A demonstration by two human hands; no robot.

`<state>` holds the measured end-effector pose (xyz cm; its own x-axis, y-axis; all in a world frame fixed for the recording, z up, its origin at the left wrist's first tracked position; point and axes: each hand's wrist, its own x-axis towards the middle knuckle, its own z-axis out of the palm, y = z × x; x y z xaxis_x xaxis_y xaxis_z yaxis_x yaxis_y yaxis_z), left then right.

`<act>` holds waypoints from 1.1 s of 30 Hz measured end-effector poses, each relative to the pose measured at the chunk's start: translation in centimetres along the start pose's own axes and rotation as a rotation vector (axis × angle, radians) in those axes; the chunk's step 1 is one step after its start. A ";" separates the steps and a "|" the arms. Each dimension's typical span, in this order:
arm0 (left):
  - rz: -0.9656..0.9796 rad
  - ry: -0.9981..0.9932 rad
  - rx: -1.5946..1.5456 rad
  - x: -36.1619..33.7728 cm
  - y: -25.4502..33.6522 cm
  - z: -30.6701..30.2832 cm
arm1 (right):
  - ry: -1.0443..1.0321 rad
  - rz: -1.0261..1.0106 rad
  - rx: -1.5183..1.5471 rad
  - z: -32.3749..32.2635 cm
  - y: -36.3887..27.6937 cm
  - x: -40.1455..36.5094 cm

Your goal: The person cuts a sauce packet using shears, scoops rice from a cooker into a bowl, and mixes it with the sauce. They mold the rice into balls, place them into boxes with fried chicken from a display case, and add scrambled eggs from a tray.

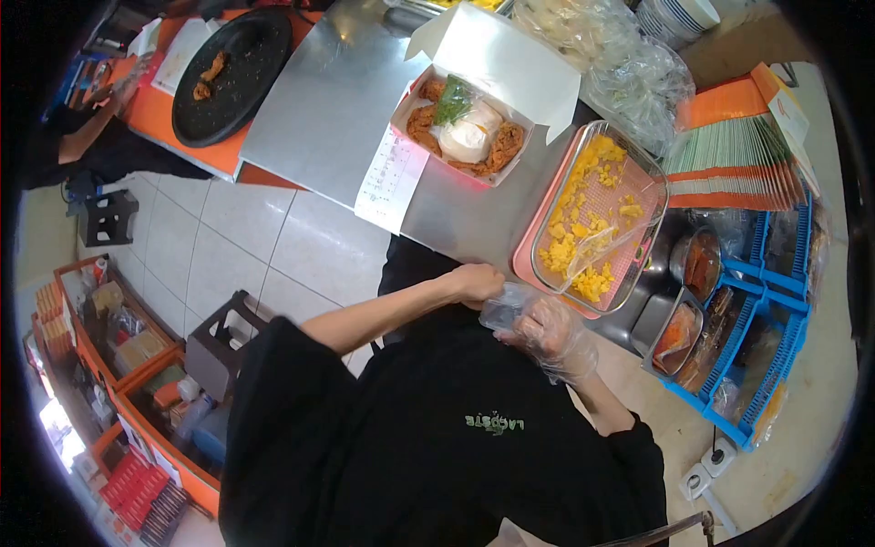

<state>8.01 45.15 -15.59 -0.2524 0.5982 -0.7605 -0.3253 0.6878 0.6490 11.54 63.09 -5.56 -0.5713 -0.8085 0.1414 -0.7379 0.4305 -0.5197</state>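
Note:
My left hand, bare and closed, pinches clear plastic in front of my black shirt. Close beside it, my right hand is inside a loose clear plastic glove, its fingers curled against the same plastic; whether they hold anything else is hidden. On the steel counter ahead stands an open white box with fried chicken, a wrapped white mound and a green packet. A printed slip lies by the box.
Yellow pieces lie in a pink-lined wire basket on the right. Beyond are plastic bags, stacked orange-edged cartons, metal containers and blue racks. A black round tray and another person's arm are upper left.

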 end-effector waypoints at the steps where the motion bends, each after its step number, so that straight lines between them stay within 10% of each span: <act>1: -0.009 0.067 -0.301 -0.9 -0.4 0.4 | 0.076 0.004 -0.012 0.3 0.1 -0.2; 4: 0.567 0.467 0.031 -1.9 -1.0 1.8 | -0.010 -0.017 -0.038 -1.4 0.1 0.9; 10: 0.485 0.041 -0.376 -8.9 1.7 0.9 | 0.055 0.224 0.372 -4.5 -1.0 2.5; 21: 0.332 0.523 -0.417 -12.4 1.8 5.4 | 0.122 0.186 0.374 -2.6 -3.3 2.7; 33: 0.183 0.362 -0.667 -10.3 0.7 5.4 | 0.043 0.085 0.267 -2.8 -3.1 3.9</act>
<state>15.30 41.69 -7.14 -0.5989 0.4283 -0.6767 -0.7002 0.1300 0.7020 10.56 59.77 -1.03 -0.6460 -0.7537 0.1208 -0.5690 0.3701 -0.7343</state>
